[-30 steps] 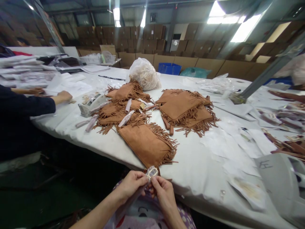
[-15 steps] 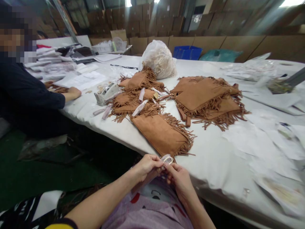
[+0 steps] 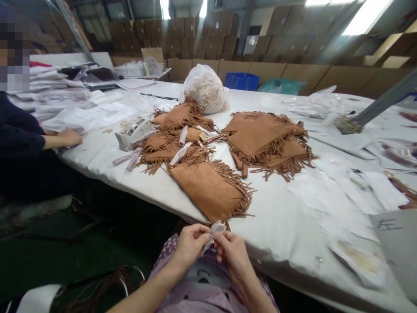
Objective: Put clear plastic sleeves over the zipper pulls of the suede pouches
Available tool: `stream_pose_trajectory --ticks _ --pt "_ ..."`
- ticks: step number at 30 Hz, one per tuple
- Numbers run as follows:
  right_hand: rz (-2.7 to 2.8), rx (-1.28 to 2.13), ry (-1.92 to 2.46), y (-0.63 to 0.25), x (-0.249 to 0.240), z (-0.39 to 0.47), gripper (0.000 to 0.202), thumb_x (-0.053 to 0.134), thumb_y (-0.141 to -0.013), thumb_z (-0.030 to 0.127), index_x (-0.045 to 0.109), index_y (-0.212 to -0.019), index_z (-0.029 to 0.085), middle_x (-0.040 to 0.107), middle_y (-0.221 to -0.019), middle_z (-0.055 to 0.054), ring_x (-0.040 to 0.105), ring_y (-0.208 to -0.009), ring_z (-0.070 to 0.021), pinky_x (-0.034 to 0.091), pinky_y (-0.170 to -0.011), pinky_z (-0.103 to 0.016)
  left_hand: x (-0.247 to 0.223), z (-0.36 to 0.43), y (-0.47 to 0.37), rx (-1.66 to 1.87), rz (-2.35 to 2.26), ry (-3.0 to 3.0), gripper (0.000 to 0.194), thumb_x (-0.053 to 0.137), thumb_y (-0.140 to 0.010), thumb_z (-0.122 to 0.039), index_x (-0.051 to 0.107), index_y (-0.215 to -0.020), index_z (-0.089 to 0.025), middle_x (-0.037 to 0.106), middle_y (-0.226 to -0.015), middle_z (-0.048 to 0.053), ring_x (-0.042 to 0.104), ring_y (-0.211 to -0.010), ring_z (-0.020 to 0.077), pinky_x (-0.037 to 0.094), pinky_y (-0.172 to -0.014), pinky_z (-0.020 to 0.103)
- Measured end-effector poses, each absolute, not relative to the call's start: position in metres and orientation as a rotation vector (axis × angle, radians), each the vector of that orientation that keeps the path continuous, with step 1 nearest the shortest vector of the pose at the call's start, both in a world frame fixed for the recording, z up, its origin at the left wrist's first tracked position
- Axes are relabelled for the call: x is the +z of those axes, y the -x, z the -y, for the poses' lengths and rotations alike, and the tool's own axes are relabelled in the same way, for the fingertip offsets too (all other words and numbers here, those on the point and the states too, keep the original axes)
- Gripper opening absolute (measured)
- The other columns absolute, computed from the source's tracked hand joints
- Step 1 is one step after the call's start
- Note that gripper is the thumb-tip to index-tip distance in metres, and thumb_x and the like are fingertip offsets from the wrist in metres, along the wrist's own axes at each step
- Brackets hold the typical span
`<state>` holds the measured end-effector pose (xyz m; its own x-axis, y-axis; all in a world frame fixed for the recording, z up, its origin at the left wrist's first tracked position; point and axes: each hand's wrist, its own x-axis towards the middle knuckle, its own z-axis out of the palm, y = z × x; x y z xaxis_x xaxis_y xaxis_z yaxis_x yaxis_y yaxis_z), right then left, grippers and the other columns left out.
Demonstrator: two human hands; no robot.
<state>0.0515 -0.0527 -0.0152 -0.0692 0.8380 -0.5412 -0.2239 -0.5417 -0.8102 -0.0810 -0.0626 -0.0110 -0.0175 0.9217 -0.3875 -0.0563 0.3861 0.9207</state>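
At the table's near edge, my left hand (image 3: 190, 245) and my right hand (image 3: 233, 251) are close together, both pinching a piece of clear plastic wrap (image 3: 217, 227). The wrap looks crumpled around something small and pale, which I cannot make out. Just beyond my fingers lies a brown fringed bag (image 3: 208, 187), its near corner almost at the wrap. Whether the wrapped piece is joined to that bag is hidden. More brown fringed bags (image 3: 260, 132) are piled farther right, and others (image 3: 177, 115) lie to the left with plastic-wrapped straps (image 3: 180, 153) on them.
A tape dispenser (image 3: 135, 132) stands left of the bags. Behind them sits a stuffed plastic sack (image 3: 205, 89). A co-worker's hand (image 3: 69, 138) rests on the table's left side, near stacked white packets (image 3: 52, 93). A metal post (image 3: 381, 100) rises at right, with paper sheets (image 3: 329, 191) nearer.
My view has tilted up and turned a little right. Both hands still pinch the plastic wrap; my left fingers have shifted lower along it. The co-worker's hand has moved a little.
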Motion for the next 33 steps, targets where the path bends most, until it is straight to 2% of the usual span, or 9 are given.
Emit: stream_pose_trajectory --ticks 4,9,11,15,18,22,27,30,33 --pt "0.64 1.746 1.398 -0.051 -0.015 0.054 0.027 0.07 -0.062 0.036 0.055 -0.056 0.015 0.05 -0.04 0.005 0.037 -0.029 -0.005 0.03 -0.03 -0.017 -0.003 0.073 0.08 0.962 -1.46 -1.423 0.022 0.053 -0.083 -0.025 0.074 -0.087 -0.022 0.067 -0.074 0.004 0.06 -0.069 0.0175 0.044 -0.067 0.025" --pt "0.643 1.797 1.347 -0.051 -0.011 0.056 0.032 0.068 -0.066 0.044 0.057 -0.062 0.014 0.055 -0.048 0.002 0.044 -0.036 -0.0063 0.04 -0.037 -0.018 0.0 0.086 0.087 0.706 -1.466 -1.961 0.037 0.04 -0.088 -0.018 0.065 -0.114 -0.025 0.06 -0.081 0.006 0.057 -0.073 0.0178 0.041 -0.064 0.025" --pt "0.742 1.774 1.387 -0.05 -0.011 0.056 0.039 0.068 -0.067 0.05 0.054 -0.06 0.015 0.051 -0.044 0.004 0.045 -0.034 -0.007 0.038 -0.035 -0.018 0.001 0.089 0.088 0.638 -1.48 -2.043 0.038 0.037 -0.089 -0.018 0.063 -0.115 -0.023 0.059 -0.083 0.007 0.057 -0.074 0.0184 0.042 -0.066 0.026" --pt "0.868 1.685 1.402 -0.049 -0.012 0.053 0.046 0.066 -0.068 0.059 0.051 -0.061 0.016 0.046 -0.04 0.007 0.038 -0.029 -0.0055 0.031 -0.031 -0.018 0.004 0.088 0.084 0.728 -1.46 -1.805 0.029 0.038 -0.092 -0.027 0.062 -0.108 -0.023 0.064 -0.086 0.005 0.06 -0.077 0.0175 0.044 -0.071 0.026" --pt "0.855 1.696 1.358 -0.052 -0.012 0.052 0.047 0.066 -0.068 0.061 0.054 -0.064 0.016 0.049 -0.042 0.006 0.04 -0.03 -0.006 0.033 -0.033 -0.018 0.001 0.083 0.081 0.774 -1.385 -1.354 0.031 0.042 -0.091 -0.044 0.058 -0.101 -0.019 0.067 -0.076 0.003 0.062 -0.066 0.0157 0.045 -0.061 0.023" --pt "0.783 1.753 1.337 -0.055 -0.014 0.051 0.049 0.067 -0.066 0.062 0.054 -0.062 0.016 0.048 -0.04 0.006 0.038 -0.029 -0.0055 0.03 -0.032 -0.018 -0.007 0.076 0.078 0.731 -1.242 -1.11 0.042 0.043 -0.086 -0.057 0.055 -0.078 -0.017 0.061 -0.06 0.0 0.048 -0.039 0.0088 0.034 -0.04 0.018" --pt "0.782 1.752 1.348 -0.051 -0.021 0.058 0.054 0.059 -0.07 0.067 0.057 -0.061 0.014 0.049 -0.04 0.003 0.035 -0.03 -0.0057 0.03 -0.033 -0.019 -0.003 0.079 0.075 0.703 -1.241 -1.031 0.049 0.05 -0.077 -0.064 0.055 -0.075 -0.016 0.05 -0.048 -0.005 0.032 -0.03 0.006 0.02 -0.033 0.017" --pt "0.919 1.574 1.47 -0.075 -0.018 0.059 0.055 0.053 -0.075 0.068 0.063 -0.067 0.014 0.054 -0.044 0.001 0.045 -0.037 -0.0092 0.034 -0.038 -0.019 -0.009 0.083 0.078 0.667 -1.355 -1.007 0.053 0.053 -0.071 -0.07 0.056 -0.069 -0.017 0.042 -0.043 -0.007 0.03 -0.032 0.0063 0.019 -0.033 0.017" --pt "0.95 1.061 1.683 -0.151 0.005 0.065 0.05 0.052 -0.078 0.063 0.066 -0.071 0.015 0.062 -0.056 -0.003 0.054 -0.051 -0.0141 0.043 -0.05 -0.024 -0.027 0.081 0.083 0.683 -1.455 -1.015 0.057 0.055 -0.062 -0.076 0.053 -0.058 -0.019 0.041 -0.041 -0.005 0.034 -0.034 0.0091 0.026 -0.035 0.019"
